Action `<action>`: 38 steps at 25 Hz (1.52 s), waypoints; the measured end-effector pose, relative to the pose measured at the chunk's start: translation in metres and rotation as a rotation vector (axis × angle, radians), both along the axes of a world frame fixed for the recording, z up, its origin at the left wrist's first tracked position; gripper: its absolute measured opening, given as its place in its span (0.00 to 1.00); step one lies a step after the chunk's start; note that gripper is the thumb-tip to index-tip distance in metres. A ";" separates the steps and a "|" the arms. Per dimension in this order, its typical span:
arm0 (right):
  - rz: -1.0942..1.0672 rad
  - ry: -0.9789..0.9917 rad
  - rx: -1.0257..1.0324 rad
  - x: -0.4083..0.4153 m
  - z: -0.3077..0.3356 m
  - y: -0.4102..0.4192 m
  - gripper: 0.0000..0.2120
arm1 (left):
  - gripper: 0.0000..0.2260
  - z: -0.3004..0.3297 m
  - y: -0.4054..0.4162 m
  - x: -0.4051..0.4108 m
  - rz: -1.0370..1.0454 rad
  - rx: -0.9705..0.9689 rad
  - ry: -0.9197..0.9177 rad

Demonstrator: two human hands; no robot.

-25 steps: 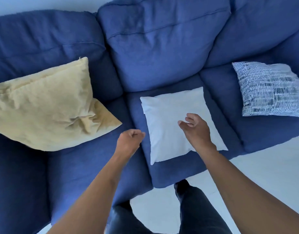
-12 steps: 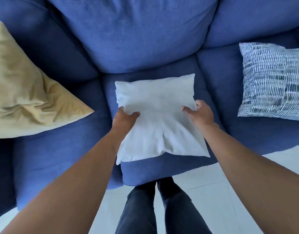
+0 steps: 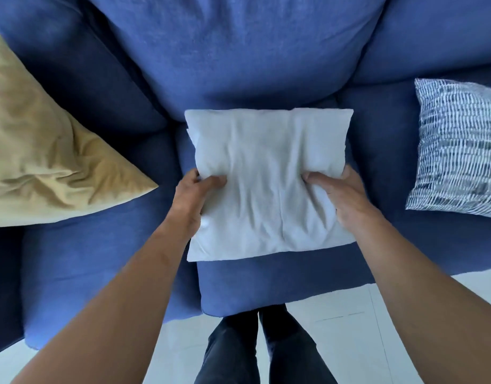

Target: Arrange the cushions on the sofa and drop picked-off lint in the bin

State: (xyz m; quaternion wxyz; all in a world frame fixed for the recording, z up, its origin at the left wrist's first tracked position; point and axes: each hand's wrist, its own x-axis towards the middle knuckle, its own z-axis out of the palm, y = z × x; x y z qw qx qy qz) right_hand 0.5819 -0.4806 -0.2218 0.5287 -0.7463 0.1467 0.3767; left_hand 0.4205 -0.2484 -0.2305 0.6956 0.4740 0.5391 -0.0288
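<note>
The white cushion (image 3: 266,176) sits mid-frame on the blue sofa (image 3: 238,51) seat. My left hand (image 3: 191,200) and right hand (image 3: 341,198) pinch its side edges, thumbs on top. A yellow cushion (image 3: 45,162) lies far left, a patterned cushion (image 3: 457,145) far right.

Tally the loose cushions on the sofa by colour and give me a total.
White: 1, the white cushion, gripped at its sides by the left hand and right hand
Yellow: 1, the yellow cushion
Blue-and-white patterned: 1, the patterned cushion
Total: 3
</note>
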 end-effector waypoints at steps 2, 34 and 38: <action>-0.013 -0.139 0.047 0.012 0.029 0.010 0.27 | 0.25 0.024 0.013 0.008 -0.014 0.090 -0.115; -0.088 -0.280 -0.263 0.078 0.130 -0.179 0.20 | 0.23 0.101 -0.153 0.118 -0.610 0.231 -0.007; -0.063 -0.268 -0.252 0.152 0.118 -0.269 0.20 | 0.22 0.094 -0.262 0.195 -0.590 0.212 0.004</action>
